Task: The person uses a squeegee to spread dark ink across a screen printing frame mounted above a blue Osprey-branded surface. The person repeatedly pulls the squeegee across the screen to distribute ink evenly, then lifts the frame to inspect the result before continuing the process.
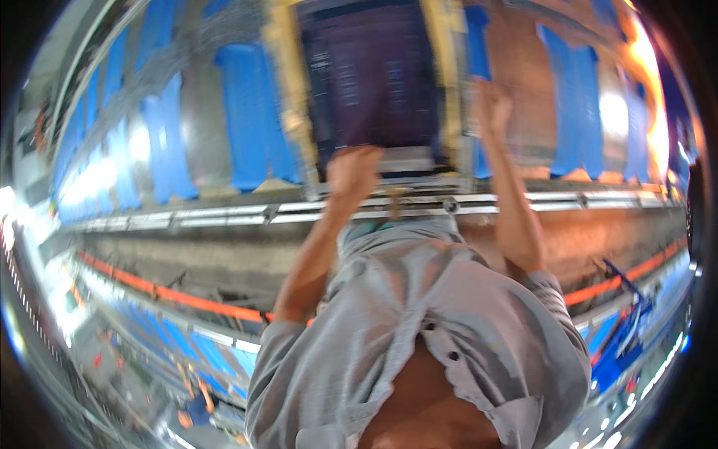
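A rectangular frame with yellowish sides (294,97) and a dark purple panel (370,75) lies in front of me on a long table. It looks like a printing screen. At its near left corner my left hand (354,172) is closed, fingers curled by a pale bar (407,162) along the near end; blur hides the exact grip. My right hand (491,108) is farther forward, just outside the frame's right side, with its fingers curled. Whatever it may hold cannot be made out.
Several blue cloth pieces (254,112) lie flat across the table (206,127) on both sides of the frame. A metal rail (224,217) runs along the near edge. Behind me are an orange rail (187,295), another table with blue pieces and a person (196,410).
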The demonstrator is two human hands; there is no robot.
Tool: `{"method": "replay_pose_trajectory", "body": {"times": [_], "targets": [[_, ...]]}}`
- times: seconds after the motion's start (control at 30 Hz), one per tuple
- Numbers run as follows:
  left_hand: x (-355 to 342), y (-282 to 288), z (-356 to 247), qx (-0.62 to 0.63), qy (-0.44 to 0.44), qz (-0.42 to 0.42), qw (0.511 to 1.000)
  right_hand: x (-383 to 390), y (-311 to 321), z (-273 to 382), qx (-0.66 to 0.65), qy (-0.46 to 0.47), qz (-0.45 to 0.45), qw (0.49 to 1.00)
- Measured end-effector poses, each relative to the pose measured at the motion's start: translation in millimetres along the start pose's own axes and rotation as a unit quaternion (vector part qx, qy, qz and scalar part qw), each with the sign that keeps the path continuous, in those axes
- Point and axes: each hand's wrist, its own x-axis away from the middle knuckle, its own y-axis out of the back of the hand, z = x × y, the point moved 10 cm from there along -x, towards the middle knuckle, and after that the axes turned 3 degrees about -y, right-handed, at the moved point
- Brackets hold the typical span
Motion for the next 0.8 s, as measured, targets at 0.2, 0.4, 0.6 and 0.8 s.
{"method": "replay_pose_trajectory", "body": {"times": [0.2,0.4,0.6,0.8], "targets": [[81.9,74.7,168.0,-0.009,-0.021,-0.082,0.996,108.8,-179.9,70.0,-0.067,-0.129,0.034,0.989],[101.1,85.2,230.5,-0.016,0.007,-0.002,1.000,151.6,-224.1,98.1,-0.003,-0.175,0.058,0.983],[98.9,90.3,247.0,-0.008,0.021,0.010,1.000,156.1,-235.6,106.6,0.021,-0.191,0.039,0.981],[79.4,82.9,246.2,-0.001,0.023,0.070,0.997,151.7,-235.3,101.8,0.039,-0.186,0.023,0.981]]}}
